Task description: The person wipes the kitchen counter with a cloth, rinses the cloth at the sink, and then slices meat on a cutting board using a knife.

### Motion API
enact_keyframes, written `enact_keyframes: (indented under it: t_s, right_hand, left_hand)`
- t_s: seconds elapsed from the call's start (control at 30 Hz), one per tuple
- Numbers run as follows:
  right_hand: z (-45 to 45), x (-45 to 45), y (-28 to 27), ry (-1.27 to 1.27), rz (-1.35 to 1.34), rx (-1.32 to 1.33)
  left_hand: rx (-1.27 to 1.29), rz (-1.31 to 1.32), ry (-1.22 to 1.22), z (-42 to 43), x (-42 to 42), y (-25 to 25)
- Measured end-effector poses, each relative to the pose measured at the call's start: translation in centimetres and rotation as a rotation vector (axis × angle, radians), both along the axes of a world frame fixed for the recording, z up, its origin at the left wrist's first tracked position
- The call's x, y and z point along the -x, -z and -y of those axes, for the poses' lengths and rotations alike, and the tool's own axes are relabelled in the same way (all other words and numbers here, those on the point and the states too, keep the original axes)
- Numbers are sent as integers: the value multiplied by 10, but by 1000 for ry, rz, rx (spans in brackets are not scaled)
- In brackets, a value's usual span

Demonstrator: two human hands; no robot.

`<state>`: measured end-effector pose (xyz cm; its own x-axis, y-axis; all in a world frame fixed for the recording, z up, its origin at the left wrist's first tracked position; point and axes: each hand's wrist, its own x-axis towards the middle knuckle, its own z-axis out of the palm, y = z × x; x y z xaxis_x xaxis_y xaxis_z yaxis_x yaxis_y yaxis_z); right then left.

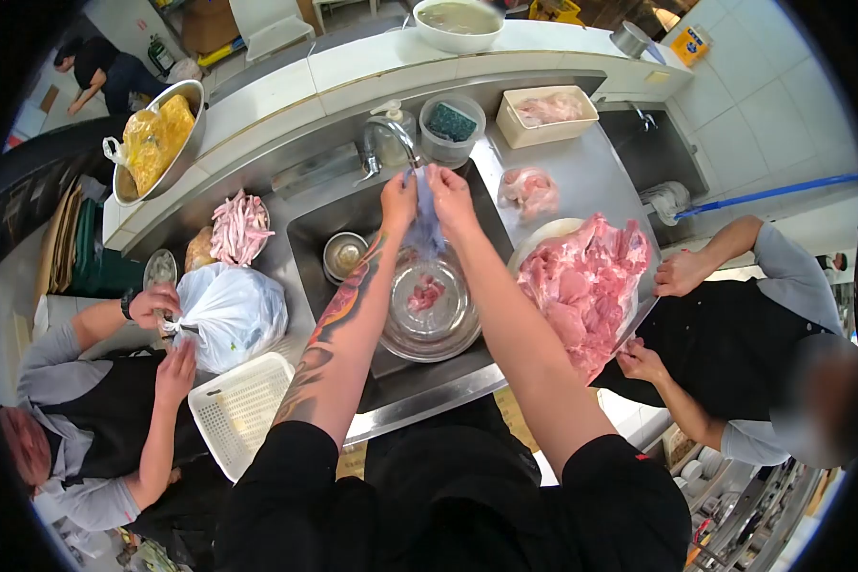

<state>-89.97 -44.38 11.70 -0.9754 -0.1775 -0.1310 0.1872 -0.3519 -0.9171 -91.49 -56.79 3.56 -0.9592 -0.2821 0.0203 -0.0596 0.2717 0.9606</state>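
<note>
Under the tap, my left hand and my right hand are closed on a thin bluish plastic bag stretched between them. Below the bag, a clear bowl stands in the steel sink, with a small piece of pink meat in it. A small metal bowl sits to the left inside the sink.
Right of the sink are large raw meat and a co-worker's hand. At left, another co-worker's hands hold a white bag beside a white basket. A soap bottle and tub stand behind the sink.
</note>
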Motion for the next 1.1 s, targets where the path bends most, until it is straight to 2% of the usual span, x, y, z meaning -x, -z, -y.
enact_keyframes:
  t_s: [0.03, 0.07, 0.1, 0.17, 0.23, 0.27, 0.3, 0.33, 0.37, 0.4, 0.43, 0.47, 0.5, 0.53, 0.57, 0.67, 0.73, 0.77, 0.83, 0.9, 0.97, 1.0, 1.03, 1.1]
  right_hand:
    - [5, -4, 1, 1, -1, -1]
    - [11, -8, 3, 81, -33, -145]
    - [14, -11, 5, 160, -64, -288]
    - [13, -3, 5, 158, 25, -316]
    - [13, 9, 10, 157, 202, -374]
    - [22, 11, 21, 186, 209, -230]
    - [23, 8, 13, 186, 210, -230]
    - [24, 3, 1, 61, 169, -251]
    - [25, -3, -10, -64, 128, -271]
    - [28, -5, -11, -26, 163, -139]
    - [27, 3, 5, -30, 162, -139]
    - [25, 13, 19, -40, 144, -111]
    - [22, 23, 31, -50, 126, -82]
    - [20, 29, 32, 21, 184, -84]
    - [19, 27, 26, 81, 212, 33]
    - [20, 32, 23, 127, 184, -102]
    - [12, 28, 13, -101, -26, -125]
    - [3, 28, 9, -101, -21, -126]
    - [-16, 38, 11, -313, -16, -193]
    - [-16, 40, 12, -280, -81, -205]
    - [-12, 33, -3, -258, -136, -307]
    - [-14, 36, 3, -256, -132, -308]
    - [-17, 44, 12, -281, -155, -328]
    - [-25, 44, 17, -304, -176, -347]
  left_hand:
    - [-407, 61, -30, -4, 4, 3]
    - [-815, 123, -60, -8, 7, 8]
    - [-815, 124, -62, -15, 4, -5]
    - [-875, 180, -123, -34, -4, -47]
    - [-892, 184, -201, -40, -3, -47]
    - [-926, 110, -174, -38, -6, -46]
    - [-960, 38, -146, -33, -7, -39]
    - [-1028, 201, -104, -20, 3, -30]
    - [-1027, 204, -102, -15, 6, -18]
    - [-1108, 191, -46, -11, 5, -24]
    - [-1190, 174, 8, -7, 6, -20]
    - [-986, 126, -90, -10, 13, -11]
    - [-863, 130, -103, -24, -6, -56]
    - [-684, 92, -99, -36, -15, -68]
    - [-505, 56, -93, -44, -21, -72]
    - [-395, 52, -39, -32, -31, -57]
    - [-171, 103, 81, -5, -37, -49]
    - [-25, 153, 183, 11, -34, -45]
    - [-129, -124, 154, 17, -27, -39]
    - [-114, -132, 143, 19, -27, -64]
    - [-290, -262, -66, 0, -29, -82]
    - [-176, -280, -44, 1, -26, -72]
    - [-177, -279, -44, 9, -22, -73]
    - [389, -231, 128, 26, -20, -77]
